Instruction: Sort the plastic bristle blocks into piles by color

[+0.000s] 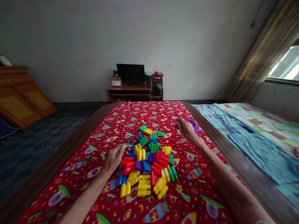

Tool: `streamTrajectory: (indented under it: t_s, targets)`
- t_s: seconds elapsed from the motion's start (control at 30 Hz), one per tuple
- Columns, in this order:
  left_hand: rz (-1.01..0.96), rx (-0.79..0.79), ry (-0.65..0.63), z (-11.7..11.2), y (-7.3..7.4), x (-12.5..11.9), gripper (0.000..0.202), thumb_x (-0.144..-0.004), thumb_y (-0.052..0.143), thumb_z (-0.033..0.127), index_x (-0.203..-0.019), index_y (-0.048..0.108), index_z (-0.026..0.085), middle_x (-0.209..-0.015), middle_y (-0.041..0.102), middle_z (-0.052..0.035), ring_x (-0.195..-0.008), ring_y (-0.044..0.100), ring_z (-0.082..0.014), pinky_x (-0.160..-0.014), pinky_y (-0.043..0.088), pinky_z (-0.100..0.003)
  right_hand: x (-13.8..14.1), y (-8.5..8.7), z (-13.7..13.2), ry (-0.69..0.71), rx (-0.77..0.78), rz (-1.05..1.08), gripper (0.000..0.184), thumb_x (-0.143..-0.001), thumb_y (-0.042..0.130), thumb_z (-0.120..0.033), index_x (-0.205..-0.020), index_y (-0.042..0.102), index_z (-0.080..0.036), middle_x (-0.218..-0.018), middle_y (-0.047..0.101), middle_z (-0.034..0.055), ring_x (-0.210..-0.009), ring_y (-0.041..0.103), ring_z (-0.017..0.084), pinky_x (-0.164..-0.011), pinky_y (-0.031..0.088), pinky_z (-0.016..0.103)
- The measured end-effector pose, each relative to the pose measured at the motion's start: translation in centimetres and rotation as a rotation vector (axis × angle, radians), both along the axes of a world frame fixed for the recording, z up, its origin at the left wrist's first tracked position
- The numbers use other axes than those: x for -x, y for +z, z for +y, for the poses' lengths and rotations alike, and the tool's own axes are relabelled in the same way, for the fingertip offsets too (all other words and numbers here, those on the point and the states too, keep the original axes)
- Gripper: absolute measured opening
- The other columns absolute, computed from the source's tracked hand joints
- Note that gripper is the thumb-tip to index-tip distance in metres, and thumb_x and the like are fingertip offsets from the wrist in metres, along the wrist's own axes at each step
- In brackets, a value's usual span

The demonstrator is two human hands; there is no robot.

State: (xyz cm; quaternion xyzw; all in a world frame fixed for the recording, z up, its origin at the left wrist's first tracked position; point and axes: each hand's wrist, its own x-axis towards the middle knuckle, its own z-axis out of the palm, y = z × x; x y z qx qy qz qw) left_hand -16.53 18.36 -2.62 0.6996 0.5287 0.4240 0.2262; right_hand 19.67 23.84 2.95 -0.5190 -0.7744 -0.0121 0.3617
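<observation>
— Seeing what on the table?
— Looking at a jumbled heap of plastic blocks (146,167), lying mid-table on a red printed cloth (191,186) and mixing yellow, red, blue, green and purple.
— Doing what with the left hand (116,155)?
— Resting it at the heap's left edge, bending the fingers only partly, bringing the fingertips right up to a blue block (132,152). Not making out whether gripping or just touching.
— And with the right hand (185,127)?
— Holding it past the heap's far right side, curling the fingers nearly closed. Showing a bit of purple at the fingertips, but not telling for sure whether gripping a block.
— Noticing anything near it?
— Spotting purple blocks (194,125) just beside that hand, lying well apart from the heap, near the cloth's right edge.
— And looking farther out?
— Seeing patchwork bedding (257,121) on the right, a wooden cabinet (30,93) on the left, and a black monitor (130,73) standing on a desk (130,88) by the far wall.
</observation>
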Motion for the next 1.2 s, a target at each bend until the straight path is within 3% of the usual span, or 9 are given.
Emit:
streamTrajectory:
  t_s: [0.13,0.23,0.53,0.7,0.8,0.9,0.97,1.07,1.2]
  targets:
    - [0.000,0.003,0.006,0.1,-0.2,0.1,0.056,-0.090,0.037,0.058,-0.093,0.074,0.015,-0.077,0.071,-0.0070,-0.066,0.066,-0.0191,-0.063,0.054,-0.028,-5.9,-1.2,2.8,-0.259,-0.013,0.304,0.043,-0.086,0.046,-0.049,-0.086,0.070,-0.013,-0.073,0.070,0.0079,-0.066,0.061,0.018,-0.064,0.042,0.027]
    - [-0.001,0.003,0.001,0.1,-0.3,0.2,0.055,-0.090,0.038,0.058,-0.092,0.074,0.016,-0.077,0.071,-0.0067,-0.066,0.066,-0.0190,-0.062,0.054,-0.028,-8.3,-2.3,4.2,-0.349,0.019,0.483,0.047,-0.079,0.052,-0.054,-0.085,0.074,-0.013,-0.079,0.072,0.0089,-0.075,0.064,0.022,-0.071,0.046,0.030]
    - [-0.006,-0.007,-0.015,0.2,-0.5,0.3,0.051,-0.091,0.039,0.052,-0.090,0.073,0.015,-0.078,0.072,-0.0067,-0.064,0.066,-0.0167,-0.060,0.054,-0.025,-9.6,-4.7,6.7,-0.472,0.000,0.289,0.035,-0.080,0.050,-0.037,-0.091,0.075,-0.015,-0.102,0.072,0.0143,-0.101,0.063,0.027,-0.093,0.045,0.042]
    - [-0.001,-0.010,-0.008,0.0,-0.2,0.1,0.049,-0.091,0.039,0.050,-0.090,0.073,0.015,-0.076,0.071,-0.0058,-0.064,0.066,-0.0166,-0.060,0.054,-0.025,-6.7,-3.1,5.6,-0.508,-0.080,0.251,0.034,-0.084,0.049,-0.029,-0.104,0.073,-0.015,-0.105,0.072,0.0144,-0.102,0.065,0.027,-0.092,0.046,0.041]
    - [0.002,-0.015,-0.017,-0.1,0.0,0.0,0.048,-0.091,0.039,0.049,-0.089,0.074,0.015,-0.077,0.072,-0.0062,-0.065,0.066,-0.0167,-0.061,0.054,-0.025,-2.4,-2.3,4.2,-0.203,0.037,0.174,0.033,-0.088,0.047,-0.028,-0.106,0.073,-0.018,-0.091,0.075,0.0097,-0.085,0.069,0.023,-0.078,0.050,0.032]
    - [0.010,-0.027,-0.025,0.0,-0.1,0.0,0.050,-0.091,0.038,0.050,-0.088,0.074,0.016,-0.075,0.071,-0.0058,-0.063,0.065,-0.0166,-0.060,0.054,-0.024,2.4,-2.5,2.9,0.168,0.227,-0.083,0.027,-0.085,0.056,-0.024,-0.107,0.071,-0.019,-0.090,0.074,0.0084,-0.081,0.068,0.020,-0.071,0.047,0.025]
    - [0.009,-0.032,-0.024,0.0,-0.2,0.1,0.050,-0.091,0.038,0.050,-0.089,0.074,0.015,-0.074,0.071,-0.0059,-0.063,0.065,-0.0165,-0.059,0.053,-0.024,4.7,-3.1,2.3,0.272,0.295,-0.252,0.022,-0.085,0.057,-0.020,-0.102,0.071,-0.017,-0.090,0.074,0.0091,-0.081,0.066,0.018,-0.069,0.044,0.023]
    - [0.001,-0.031,-0.030,0.1,-0.4,0.1,0.049,-0.091,0.038,0.049,-0.089,0.073,0.016,-0.075,0.071,-0.0060,-0.062,0.065,-0.0161,-0.059,0.053,-0.024,6.0,-3.8,2.5,0.209,0.290,-0.334,0.019,-0.089,0.052,-0.019,-0.097,0.070,-0.018,-0.091,0.072,0.0083,-0.083,0.064,0.016,-0.069,0.041,0.021]
    - [-0.004,-0.038,-0.033,0.2,-0.5,0.1,0.048,-0.092,0.038,0.049,-0.088,0.073,0.017,-0.074,0.071,-0.0052,-0.062,0.065,-0.0159,-0.060,0.053,-0.024,4.3,-3.5,4.5,-0.145,0.276,-0.257,0.023,-0.090,0.051,-0.024,-0.105,0.068,-0.023,-0.098,0.072,0.0073,-0.093,0.064,0.019,-0.071,0.040,0.023]
